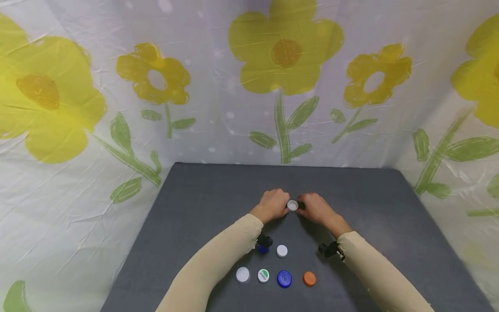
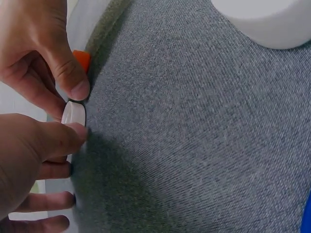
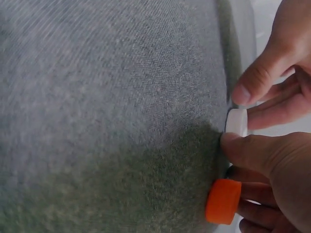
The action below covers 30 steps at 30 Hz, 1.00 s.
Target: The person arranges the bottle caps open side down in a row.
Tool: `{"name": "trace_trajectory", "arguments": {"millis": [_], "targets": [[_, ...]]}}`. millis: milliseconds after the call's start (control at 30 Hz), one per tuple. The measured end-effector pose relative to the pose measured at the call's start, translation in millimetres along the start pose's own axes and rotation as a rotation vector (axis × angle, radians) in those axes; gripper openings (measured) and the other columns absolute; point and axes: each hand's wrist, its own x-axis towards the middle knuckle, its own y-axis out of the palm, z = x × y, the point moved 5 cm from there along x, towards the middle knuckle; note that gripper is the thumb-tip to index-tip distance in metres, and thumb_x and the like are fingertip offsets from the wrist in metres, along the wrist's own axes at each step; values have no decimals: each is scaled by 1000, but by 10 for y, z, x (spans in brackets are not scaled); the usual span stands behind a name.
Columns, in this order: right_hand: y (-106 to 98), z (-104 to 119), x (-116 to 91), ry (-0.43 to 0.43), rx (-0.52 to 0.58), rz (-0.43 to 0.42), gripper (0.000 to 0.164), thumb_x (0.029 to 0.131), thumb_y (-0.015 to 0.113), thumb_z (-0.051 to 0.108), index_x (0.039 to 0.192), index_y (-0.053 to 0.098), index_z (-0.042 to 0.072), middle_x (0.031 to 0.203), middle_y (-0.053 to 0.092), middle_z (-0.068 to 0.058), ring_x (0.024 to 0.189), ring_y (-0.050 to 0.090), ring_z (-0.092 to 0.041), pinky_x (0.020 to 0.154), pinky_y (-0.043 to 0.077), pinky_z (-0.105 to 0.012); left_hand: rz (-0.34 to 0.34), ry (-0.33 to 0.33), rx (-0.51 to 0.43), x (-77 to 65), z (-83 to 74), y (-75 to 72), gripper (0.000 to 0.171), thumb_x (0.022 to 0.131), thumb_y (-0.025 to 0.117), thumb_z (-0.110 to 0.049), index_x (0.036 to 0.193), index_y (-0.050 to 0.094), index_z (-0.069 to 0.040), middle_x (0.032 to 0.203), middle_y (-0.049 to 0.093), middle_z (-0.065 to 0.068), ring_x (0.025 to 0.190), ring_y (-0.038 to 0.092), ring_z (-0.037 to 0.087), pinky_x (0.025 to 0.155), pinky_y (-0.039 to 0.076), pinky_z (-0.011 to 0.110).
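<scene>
A white bottle cap (image 1: 292, 205), open side up, sits between my two hands near the far part of the table. My left hand (image 1: 273, 203) pinches it from the left, its thumb overlapping the cap's edge in the left wrist view. From the right, my right hand (image 1: 317, 209) pinches the same cap between thumb and fingers. An orange bottle cap (image 3: 223, 201) is right beside the curled fingers of my right hand; I cannot tell whether they hold it. In the head view that hand hides it.
Nearer on the grey table (image 1: 202, 208) lie a small white cap (image 1: 282, 251), a clear whitish cap (image 1: 242, 274), a white cap with a green print (image 1: 263, 275), a blue cap (image 1: 284, 278) and another orange cap (image 1: 309, 278). A second blue cap (image 1: 263, 248) is partly hidden by the left wrist camera.
</scene>
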Motion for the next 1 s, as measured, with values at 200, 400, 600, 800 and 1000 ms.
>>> {"name": "trace_trajectory", "arguments": {"millis": [200,400,600,800,1000], "targets": [[19,31,14,-34,-22,-25,16,93,84,8,106,81,-1,112,80,-19,99,77,-40,88,61,-56,-40,-5,6,-10,11,7,21,100,80,-36,94,78,-16,98,79,5,91,77,24,76,64,46],[10,84,23,-59,-30,-19,14,94,84,7,106,82,0,120,79,-22,110,76,-42,100,58,-58,-45,-5,20,-35,41,12,20,101,79,-36,98,78,-16,97,79,4,91,77,22,75,64,44],[-20,168,-22,-117,-25,-40,19,93,84,6,110,81,-3,125,77,-25,118,74,-42,114,50,-61,-50,10,11,-108,67,-18,19,102,79,-35,95,78,-17,93,78,2,87,76,20,74,62,42],[-133,261,-128,-174,-23,-133,21,90,87,4,107,80,-6,126,76,-28,119,74,-44,113,51,-61,-83,34,25,-233,41,-174,19,101,79,-36,94,79,-19,91,79,0,87,76,20,74,62,42],[-249,312,-246,-196,-3,-200,30,89,88,5,115,79,-7,126,77,-26,120,74,-44,111,53,-59,-138,67,2,-342,10,-310,14,99,80,-35,94,80,-22,89,79,-3,85,75,17,71,62,39]]}}
